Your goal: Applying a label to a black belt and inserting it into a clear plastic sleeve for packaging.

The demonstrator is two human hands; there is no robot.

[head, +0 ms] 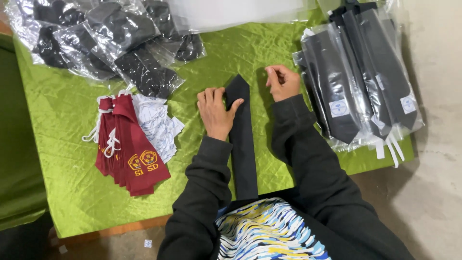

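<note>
Soft, even daylight; glare on plastic bags (120, 29); sharp focus, faint shadows.

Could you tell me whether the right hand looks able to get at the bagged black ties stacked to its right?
Probably yes: the right hand hovers just beside the bagged black ties, with only bare green cloth between them.

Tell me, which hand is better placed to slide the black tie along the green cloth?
Probably the left hand: it already lies flat on the black tie near its pointed tip. The right hand is curled on the green cloth beside the tip, seemingly off the tie.
</note>
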